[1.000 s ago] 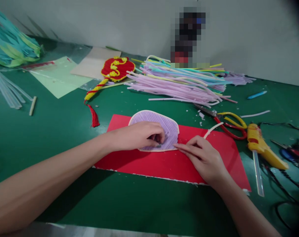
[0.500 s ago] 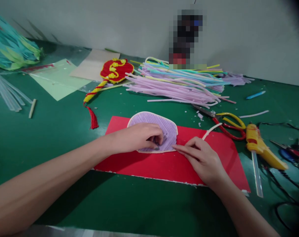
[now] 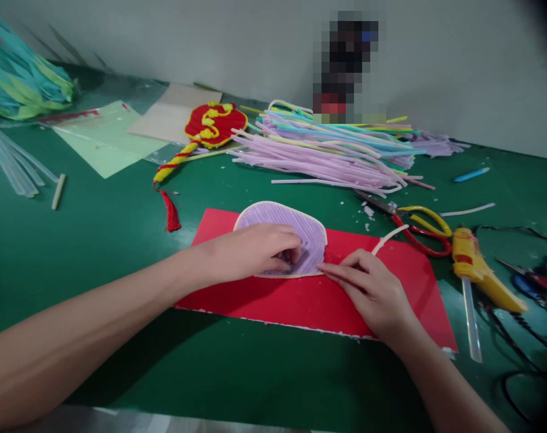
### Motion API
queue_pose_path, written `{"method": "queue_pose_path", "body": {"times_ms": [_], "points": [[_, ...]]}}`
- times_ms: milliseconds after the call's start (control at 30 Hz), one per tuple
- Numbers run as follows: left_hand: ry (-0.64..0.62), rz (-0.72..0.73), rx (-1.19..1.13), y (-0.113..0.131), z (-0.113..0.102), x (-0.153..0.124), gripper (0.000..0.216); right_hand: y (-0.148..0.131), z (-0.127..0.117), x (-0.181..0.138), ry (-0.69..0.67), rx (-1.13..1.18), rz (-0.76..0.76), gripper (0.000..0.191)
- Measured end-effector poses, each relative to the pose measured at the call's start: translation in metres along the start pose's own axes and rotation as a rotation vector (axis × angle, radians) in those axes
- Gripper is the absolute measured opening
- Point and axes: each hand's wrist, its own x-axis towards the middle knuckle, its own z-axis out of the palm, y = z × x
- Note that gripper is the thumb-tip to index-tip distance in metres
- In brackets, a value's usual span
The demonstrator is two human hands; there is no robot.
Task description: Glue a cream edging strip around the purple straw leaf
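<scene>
A rounded purple fan panel (image 3: 313, 243), covered in slanting lilac pipe cleaners and edged in cream, lies on a red board (image 3: 264, 304). My left hand (image 3: 273, 249) rests on the panel with its fingers curled, pressing it down; its fingertips are partly hidden. At the panel's lower right corner, my right hand (image 3: 375, 291) has its fingertips pinched together at the edge. A cream pipe cleaner (image 3: 390, 236) runs through this hand, its free end sticking out above the knuckles.
Scissors (image 3: 420, 228) and a yellow glue gun (image 3: 478, 270) with cords lie at the right. Behind the board are a heap of pastel pipe cleaners (image 3: 318, 159) and a red-and-yellow fan (image 3: 214, 123) with a tassel. Clear glue sticks (image 3: 18, 162) lie at the left.
The view has shifted slightly. Both hands stay in nearly the same place on the panel, with no visible change of grip.
</scene>
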Motion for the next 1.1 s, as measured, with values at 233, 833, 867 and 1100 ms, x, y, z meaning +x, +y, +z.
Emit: {"method": "queue_pose_path", "body": {"times_ms": [233,833,867,1100], "points": [[-0.018,0.055,-0.09,-0.0055,-0.003,-0.0014,0.013,-0.0003,0.0003,0.0004,0.01,0.009,0.012,0.029],[0.057,-0.004,-0.037,-0.0051,0.0046,0.0049,0.005,-0.0007,0.0002,0.0007,0.01,0.014,0.006,0.029],[0.056,-0.005,-0.03,-0.005,0.0046,0.005,0.005,-0.0007,0.0002,0.0008,0.01,0.014,0.005,0.029],[0.051,-0.021,-0.008,-0.0026,0.0049,0.0067,0.004,-0.0001,0.0003,0.0,0.002,0.01,0.02,0.031]]}}
